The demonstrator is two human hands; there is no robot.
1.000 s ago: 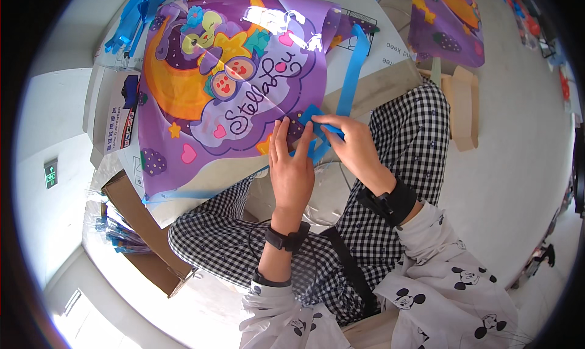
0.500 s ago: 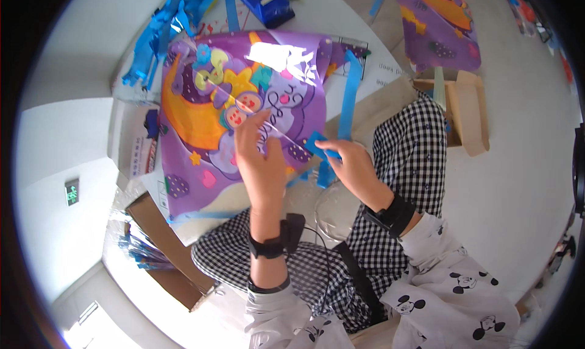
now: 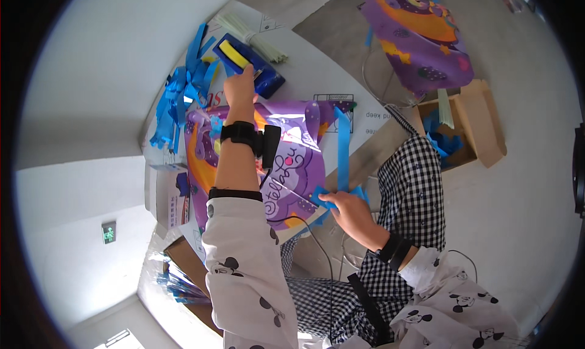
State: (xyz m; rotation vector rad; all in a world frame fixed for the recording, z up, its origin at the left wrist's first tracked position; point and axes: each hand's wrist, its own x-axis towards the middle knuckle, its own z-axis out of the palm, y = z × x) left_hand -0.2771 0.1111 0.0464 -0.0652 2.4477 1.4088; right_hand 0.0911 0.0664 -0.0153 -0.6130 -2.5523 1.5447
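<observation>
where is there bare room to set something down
White panel: between the pale sticks and purple sheet. Floor: below the open carton, right of the checked trousers. Crowded: around the left hand, with blue dispenser and strip heap; around the right hand, with blue strips.

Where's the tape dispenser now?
In the head view, upper left of centre, the tape dispenser sits at the left hand, between blue strips and pale sticks.

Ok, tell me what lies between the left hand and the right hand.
In the head view, the purple printed sheet lies between the left hand and the right hand, which pinches a blue piece.
</observation>
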